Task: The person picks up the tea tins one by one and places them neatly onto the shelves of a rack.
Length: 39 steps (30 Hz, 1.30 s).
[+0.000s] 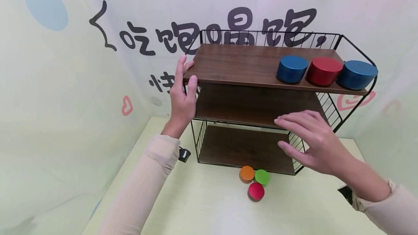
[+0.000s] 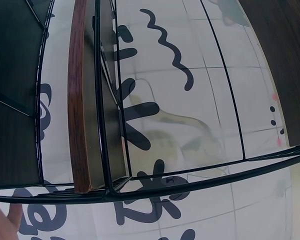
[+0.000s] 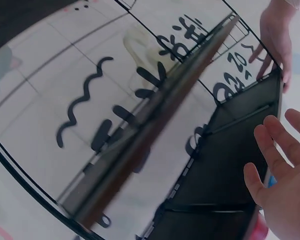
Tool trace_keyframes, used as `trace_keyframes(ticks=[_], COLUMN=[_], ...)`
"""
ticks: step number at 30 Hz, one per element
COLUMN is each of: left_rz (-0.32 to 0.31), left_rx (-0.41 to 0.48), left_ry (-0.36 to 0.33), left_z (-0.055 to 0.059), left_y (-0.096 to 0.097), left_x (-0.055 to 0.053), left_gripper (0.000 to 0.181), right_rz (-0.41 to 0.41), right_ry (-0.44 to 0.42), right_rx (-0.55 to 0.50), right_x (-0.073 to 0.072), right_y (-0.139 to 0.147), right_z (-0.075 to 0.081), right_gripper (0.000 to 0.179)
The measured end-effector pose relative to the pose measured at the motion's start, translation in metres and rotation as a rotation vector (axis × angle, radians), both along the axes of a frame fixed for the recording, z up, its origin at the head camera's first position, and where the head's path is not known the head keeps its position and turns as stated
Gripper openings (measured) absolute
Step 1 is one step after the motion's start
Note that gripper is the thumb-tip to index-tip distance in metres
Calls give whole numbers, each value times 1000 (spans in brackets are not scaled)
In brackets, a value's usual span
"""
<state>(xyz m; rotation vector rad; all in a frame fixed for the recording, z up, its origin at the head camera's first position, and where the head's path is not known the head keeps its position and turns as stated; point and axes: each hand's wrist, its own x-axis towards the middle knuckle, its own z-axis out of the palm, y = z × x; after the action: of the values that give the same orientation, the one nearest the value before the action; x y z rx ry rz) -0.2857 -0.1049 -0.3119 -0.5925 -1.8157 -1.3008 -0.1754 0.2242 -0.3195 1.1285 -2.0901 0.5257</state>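
Note:
A three-tier rack of dark brown boards in a black wire frame stands before me. My left hand holds it at the left end of the top board, thumb at the front corner and fingers round the side. My right hand hovers in front of the middle board toward the right, fingers extended and nothing in them. On the right part of the top board sit a blue round tin, a red round tin and another blue round tin in a row.
An orange round piece, a green one and a red one cluster on the pale table, before the bottom board. A black object lies left of the rack. A printed cloth wall rises behind.

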Motion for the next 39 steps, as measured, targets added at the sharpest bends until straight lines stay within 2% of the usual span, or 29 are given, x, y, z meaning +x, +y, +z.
trace_keyframes(ticks=[5, 13, 20, 26, 31, 36, 39], left_rz=[-3, -8, -4, -6, -10, -8, -7], left_rx=[5, 8, 5, 7, 10, 7, 6], left_ry=[-4, -6, -1, 5, 10, 10, 10], left_z=[0, 0, 0, 0, 0, 0, 0], left_y=[0, 0, 1, 1, 1, 1, 2], left_x=[0, 2, 2, 1, 1, 1, 2], left_gripper=[53, 53, 53, 53, 53, 53, 53], right_rz=[-52, -81, -100, -77, -62, -34, -34], right_ry=[-90, -180, -207, -235, -258, -265, -269], right_rx=[29, 23, 37, 22, 34, 60, 71], right_x=[3, 6, 6, 7, 8, 10, 11], right_y=[2, -1, -4, -7, -11, -16, -19], right_z=[-19, -46, -71, -90, -103, -119, -130], right_gripper=[61, 62, 62, 60, 58, 48, 49])
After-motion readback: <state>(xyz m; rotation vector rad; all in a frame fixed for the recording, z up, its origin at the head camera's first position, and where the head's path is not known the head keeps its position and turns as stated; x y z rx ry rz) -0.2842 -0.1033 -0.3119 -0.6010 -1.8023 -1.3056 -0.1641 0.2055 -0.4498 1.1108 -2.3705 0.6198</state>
